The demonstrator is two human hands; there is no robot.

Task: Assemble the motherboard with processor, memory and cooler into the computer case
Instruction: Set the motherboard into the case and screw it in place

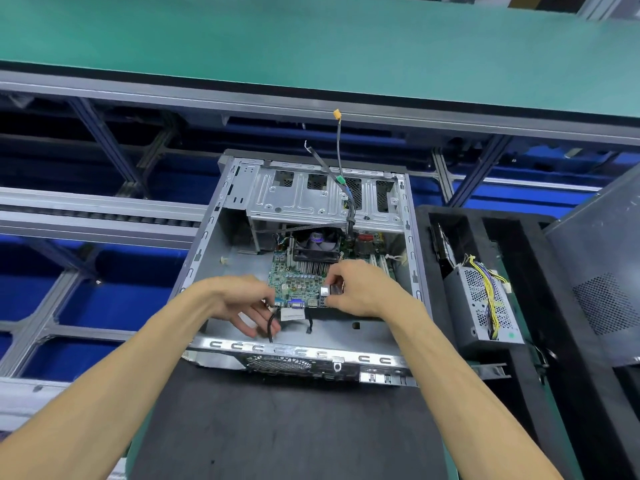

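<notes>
While both hands (242, 303) (360, 289) grip the motherboard (298, 282), fingers curl.

Power supply (483, 306) with yellow wires in black foam tray (526, 271) at right; green bench (311, 39) beyond.

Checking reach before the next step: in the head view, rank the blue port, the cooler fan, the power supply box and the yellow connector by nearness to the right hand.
1. Blue port, just left of the right hand.
2. Cooler fan, beyond it on the motherboard.
3. Power supply box, right, outside the case.
4. Yellow connector, far, above the case.
</notes>
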